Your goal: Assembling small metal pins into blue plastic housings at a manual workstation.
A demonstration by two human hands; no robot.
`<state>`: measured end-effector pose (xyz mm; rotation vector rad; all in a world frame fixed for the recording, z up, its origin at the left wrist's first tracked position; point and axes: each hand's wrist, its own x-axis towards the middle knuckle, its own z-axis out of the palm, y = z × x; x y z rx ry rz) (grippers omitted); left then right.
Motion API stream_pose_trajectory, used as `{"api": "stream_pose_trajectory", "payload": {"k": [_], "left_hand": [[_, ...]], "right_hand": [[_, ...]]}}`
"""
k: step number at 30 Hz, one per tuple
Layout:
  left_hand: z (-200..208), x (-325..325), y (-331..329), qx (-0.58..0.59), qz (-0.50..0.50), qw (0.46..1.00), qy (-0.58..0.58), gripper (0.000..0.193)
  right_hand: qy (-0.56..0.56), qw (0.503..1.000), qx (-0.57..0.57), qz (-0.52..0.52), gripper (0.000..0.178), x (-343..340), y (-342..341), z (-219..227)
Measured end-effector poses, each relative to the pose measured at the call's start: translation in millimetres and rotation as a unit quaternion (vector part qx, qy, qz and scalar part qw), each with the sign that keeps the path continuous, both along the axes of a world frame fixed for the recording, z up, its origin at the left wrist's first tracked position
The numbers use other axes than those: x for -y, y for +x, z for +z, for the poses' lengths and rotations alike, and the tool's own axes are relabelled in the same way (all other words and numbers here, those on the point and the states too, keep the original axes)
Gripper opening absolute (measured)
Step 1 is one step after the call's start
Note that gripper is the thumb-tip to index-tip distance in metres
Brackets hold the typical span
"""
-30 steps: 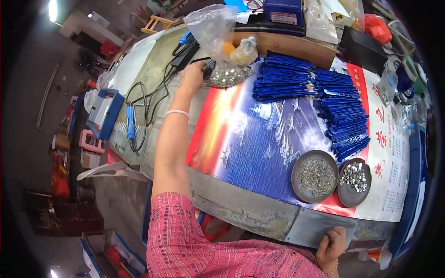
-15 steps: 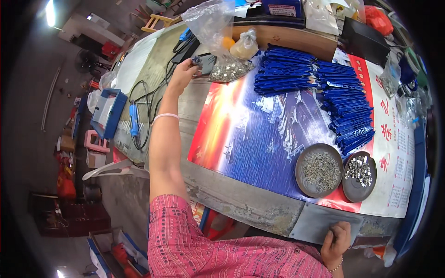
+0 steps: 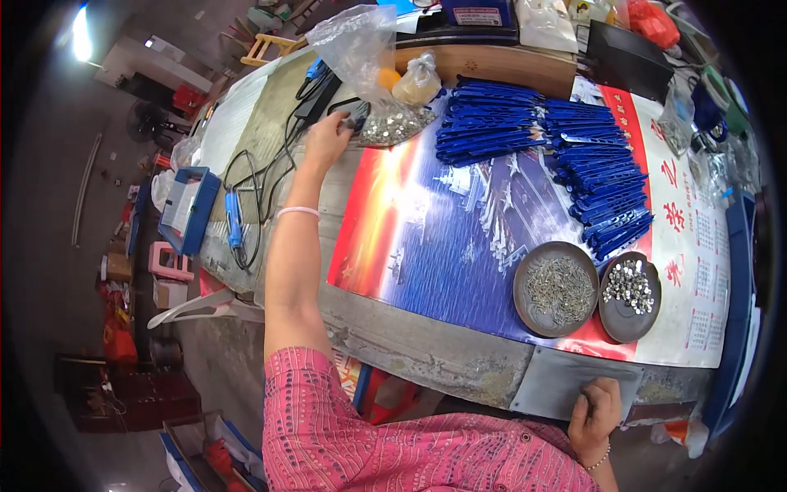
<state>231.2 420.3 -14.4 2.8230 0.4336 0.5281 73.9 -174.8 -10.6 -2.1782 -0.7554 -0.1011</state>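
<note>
My left hand (image 3: 328, 141) reaches to the far left of the table, fingers bent together beside a dark flat object (image 3: 354, 112). What its fingertips hold, if anything, is too small to make out. Right of it lies a clear plastic bag (image 3: 351, 43) with shiny metal pieces (image 3: 392, 125) at its bottom. My right hand (image 3: 596, 418) is curled at the near edge, over a grey metal plate (image 3: 553, 389); the inside of its fingers is hidden. Beyond it stand a round dish of thin metal pins (image 3: 559, 291) and a dish of small silver pieces (image 3: 630, 287).
Bundles of blue strips (image 3: 492, 123) lie on a printed poster (image 3: 426, 271). A wooden box (image 3: 525, 70) stands behind them. Left are a blue corded tool (image 3: 234, 220) and a blue tray (image 3: 197, 215). A white chair arm (image 3: 193, 310) juts beside the table's near left edge.
The view has shifted slightly. My left hand held a small dark piece at its fingertips; now that piece is not distinguishable and the hand is lower, by the dark flat object. My right hand stays put.
</note>
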Motion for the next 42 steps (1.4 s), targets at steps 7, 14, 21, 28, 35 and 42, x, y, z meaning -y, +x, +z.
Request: {"api": "stream_pose_trajectory", "payload": {"k": [7,14,21,28,35,42], "left_hand": [[15.7,7.3,-25.2,0.11,-0.036,0.987,0.11,0.03],[51.1,111.3,-89.9,0.144,-0.102,0.984,0.037,0.019],[57.6,246.3,-153.6,0.018,-0.242,0.967,-0.084,0.017],[47.6,269.8,-97.7,0.049,-0.259,0.957,-0.118,0.017],[10.9,287.7,7.2,0.156,-0.266,0.951,-0.014,0.022],[-8.0,295.6,60.1,0.148,-0.234,0.959,0.065,0.023]], "right_hand": [[0.021,1.0,0.013,0.01,0.01,2.0,-0.4,-1.3],[0.036,0.999,0.03,0.027,0.009,4.5,1.0,2.5],[0.085,0.995,0.048,0.033,0.012,6.0,1.5,0.4],[0.095,0.995,0.037,0.012,0.023,7.1,-2.9,-7.8],[0.084,0.994,0.076,0.008,0.023,6.4,-1.7,-5.0],[0.073,0.993,0.087,0.016,0.022,3.2,1.2,-4.2]]}}
